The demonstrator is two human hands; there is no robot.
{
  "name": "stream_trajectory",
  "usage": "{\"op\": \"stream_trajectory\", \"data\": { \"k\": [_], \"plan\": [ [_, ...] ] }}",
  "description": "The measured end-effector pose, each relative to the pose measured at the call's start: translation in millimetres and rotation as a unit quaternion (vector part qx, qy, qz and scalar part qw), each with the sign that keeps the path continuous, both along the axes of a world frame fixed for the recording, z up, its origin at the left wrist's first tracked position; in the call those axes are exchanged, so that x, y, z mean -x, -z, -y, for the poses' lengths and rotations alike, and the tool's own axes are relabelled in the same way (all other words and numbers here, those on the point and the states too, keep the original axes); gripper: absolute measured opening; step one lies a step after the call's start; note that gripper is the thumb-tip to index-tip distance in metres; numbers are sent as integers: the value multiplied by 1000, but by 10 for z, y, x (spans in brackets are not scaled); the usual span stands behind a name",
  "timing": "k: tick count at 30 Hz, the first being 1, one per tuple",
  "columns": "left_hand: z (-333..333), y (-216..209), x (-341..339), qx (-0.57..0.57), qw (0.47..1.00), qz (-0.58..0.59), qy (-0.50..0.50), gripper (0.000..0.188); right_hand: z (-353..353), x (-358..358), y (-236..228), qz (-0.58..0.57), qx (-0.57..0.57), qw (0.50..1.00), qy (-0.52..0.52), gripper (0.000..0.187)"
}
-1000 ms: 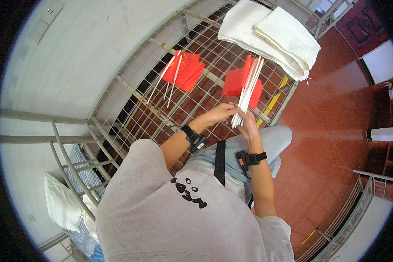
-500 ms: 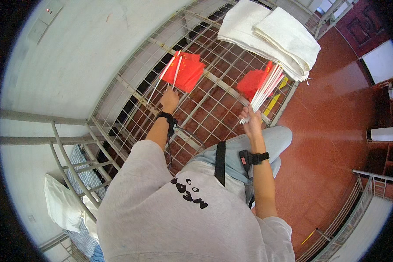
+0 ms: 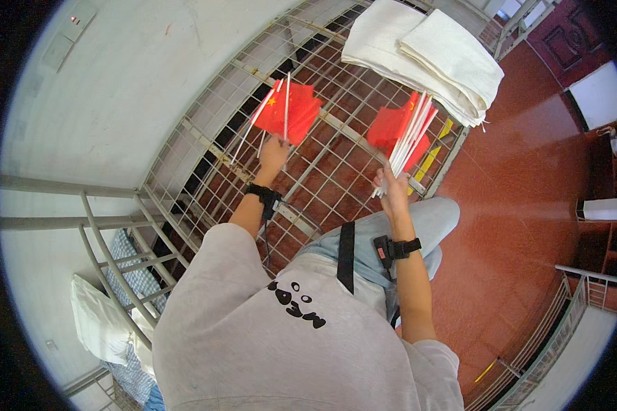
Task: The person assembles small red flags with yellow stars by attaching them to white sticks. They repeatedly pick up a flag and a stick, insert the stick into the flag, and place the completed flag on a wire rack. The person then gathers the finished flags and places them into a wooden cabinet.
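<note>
My right hand (image 3: pixel 393 188) is closed around the lower ends of a bundle of small red flags (image 3: pixel 404 133), their white sticks fanned upward and the red cloth spread to both sides. Over the wire mesh, my left hand (image 3: pixel 274 154) pinches the white stick of one small flag (image 3: pixel 287 103), which points away from me. Behind that stick, several more red flags (image 3: pixel 305 113) with yellow stars lie overlapped on the mesh, some white sticks sticking out toward the wall. Where the held flag's cloth ends and the pile begins cannot be made out.
Below the flags is a metal bed frame (image 3: pixel 336 179) with a wire mesh base. Folded white cloths (image 3: pixel 425 58) lie on its far end. A bed ladder (image 3: pixel 120 267) and a pillow (image 3: pixel 99 318) are at left. Red-brown floor (image 3: pixel 507 226) stretches to the right.
My left hand has moved slightly right, and the stick in it now stands straighter. The bundle in my right hand has turned a little, showing more red cloth.
</note>
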State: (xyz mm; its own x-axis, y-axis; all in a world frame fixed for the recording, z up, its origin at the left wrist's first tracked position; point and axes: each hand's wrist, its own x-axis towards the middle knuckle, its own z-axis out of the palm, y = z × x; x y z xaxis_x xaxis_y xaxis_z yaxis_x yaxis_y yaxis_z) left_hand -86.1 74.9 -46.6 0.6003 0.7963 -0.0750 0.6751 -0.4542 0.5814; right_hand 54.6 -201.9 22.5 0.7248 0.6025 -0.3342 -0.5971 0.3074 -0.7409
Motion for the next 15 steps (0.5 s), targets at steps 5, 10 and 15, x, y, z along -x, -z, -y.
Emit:
{"op": "stream_trajectory", "data": {
  "k": [5,10,15],
  "plan": [
    [800,-568,-477,320,918,199,125,19,-63,34,42,66,51,996,-19,16],
    [1316,-850,-846,385,886,188,177,19,-95,103,32,109,88,990,-27,16],
    [1424,-822,-920,416,869,188,189,18,-88,123,37,76,72,994,-28,18]
  ]
}}
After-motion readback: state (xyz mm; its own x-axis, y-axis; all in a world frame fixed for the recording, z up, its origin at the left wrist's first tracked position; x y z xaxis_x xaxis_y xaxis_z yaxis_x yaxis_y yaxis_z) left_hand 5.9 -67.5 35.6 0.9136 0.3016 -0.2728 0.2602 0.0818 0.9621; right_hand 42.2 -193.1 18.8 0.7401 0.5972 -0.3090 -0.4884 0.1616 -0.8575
